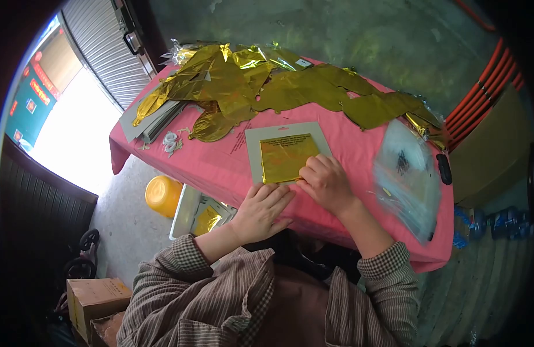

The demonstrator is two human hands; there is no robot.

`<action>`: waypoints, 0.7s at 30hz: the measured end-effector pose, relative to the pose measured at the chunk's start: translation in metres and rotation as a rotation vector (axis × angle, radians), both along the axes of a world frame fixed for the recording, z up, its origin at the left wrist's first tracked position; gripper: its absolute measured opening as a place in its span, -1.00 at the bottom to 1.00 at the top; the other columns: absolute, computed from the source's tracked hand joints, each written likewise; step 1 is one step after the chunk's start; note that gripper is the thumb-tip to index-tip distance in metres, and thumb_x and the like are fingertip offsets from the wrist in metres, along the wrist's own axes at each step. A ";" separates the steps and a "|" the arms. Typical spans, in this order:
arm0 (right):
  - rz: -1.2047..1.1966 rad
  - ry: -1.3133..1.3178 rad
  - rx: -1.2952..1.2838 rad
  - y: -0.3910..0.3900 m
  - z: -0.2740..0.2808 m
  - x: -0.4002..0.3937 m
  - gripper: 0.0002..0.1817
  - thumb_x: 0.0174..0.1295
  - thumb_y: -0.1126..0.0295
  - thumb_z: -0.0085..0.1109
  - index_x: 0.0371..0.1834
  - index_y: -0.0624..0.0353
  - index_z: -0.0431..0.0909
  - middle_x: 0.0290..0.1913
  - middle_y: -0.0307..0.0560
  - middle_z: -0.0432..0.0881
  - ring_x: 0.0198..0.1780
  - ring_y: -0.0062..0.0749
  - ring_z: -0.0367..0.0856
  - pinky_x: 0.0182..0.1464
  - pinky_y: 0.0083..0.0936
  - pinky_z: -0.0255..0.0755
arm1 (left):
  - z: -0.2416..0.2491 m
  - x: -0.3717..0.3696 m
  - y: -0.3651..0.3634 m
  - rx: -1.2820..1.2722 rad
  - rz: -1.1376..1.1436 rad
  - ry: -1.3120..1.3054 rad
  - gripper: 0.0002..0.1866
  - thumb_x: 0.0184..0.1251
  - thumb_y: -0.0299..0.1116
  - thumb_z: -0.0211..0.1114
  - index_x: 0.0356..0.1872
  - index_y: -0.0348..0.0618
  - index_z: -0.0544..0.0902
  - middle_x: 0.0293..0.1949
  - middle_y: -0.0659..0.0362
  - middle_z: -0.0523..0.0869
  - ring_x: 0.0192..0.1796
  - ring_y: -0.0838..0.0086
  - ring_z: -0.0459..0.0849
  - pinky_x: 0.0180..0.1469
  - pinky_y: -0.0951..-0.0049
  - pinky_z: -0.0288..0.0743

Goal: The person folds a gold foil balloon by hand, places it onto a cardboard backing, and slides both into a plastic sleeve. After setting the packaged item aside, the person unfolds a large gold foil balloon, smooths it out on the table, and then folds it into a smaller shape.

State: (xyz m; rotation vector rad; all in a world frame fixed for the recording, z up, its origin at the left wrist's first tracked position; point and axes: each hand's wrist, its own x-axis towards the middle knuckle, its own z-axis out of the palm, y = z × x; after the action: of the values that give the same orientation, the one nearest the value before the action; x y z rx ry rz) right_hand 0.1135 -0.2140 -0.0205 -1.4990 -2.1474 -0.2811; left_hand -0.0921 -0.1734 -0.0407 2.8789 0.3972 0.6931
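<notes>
Shirt (191, 312) foremost — at table's (212, 170) near edge, foil square (284, 162) lies beyond flat left hand (262, 210); right hand (327, 184) curls alongside, pinch unclear.

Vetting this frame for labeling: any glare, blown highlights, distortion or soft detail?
Head view: doorway at left blown out white; head view: hard glints on the gold foil sheets; head view: corners vignette to black, shutter slats curve like wide-lens distortion; head view: print on the gold packet too small to read reliably.
</notes>
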 end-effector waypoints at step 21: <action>-0.211 0.005 0.033 -0.025 -0.008 0.031 -0.83 0.02 0.37 0.23 -0.55 0.11 0.41 -0.53 -0.15 0.53 -0.41 -0.25 0.53 -0.30 -0.33 0.31 | 0.017 -0.003 -0.004 -0.017 0.002 -0.085 -0.59 0.04 -0.37 0.25 -0.01 -0.20 0.54 -0.03 0.07 0.56 0.07 0.18 0.49 0.17 0.22 0.33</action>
State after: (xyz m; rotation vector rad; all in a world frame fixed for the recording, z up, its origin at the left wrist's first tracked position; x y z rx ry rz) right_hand 0.1442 -0.2388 -0.0285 -1.7075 -1.9721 -0.3829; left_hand -0.0956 -0.1778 -0.0233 2.8217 0.3924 0.8052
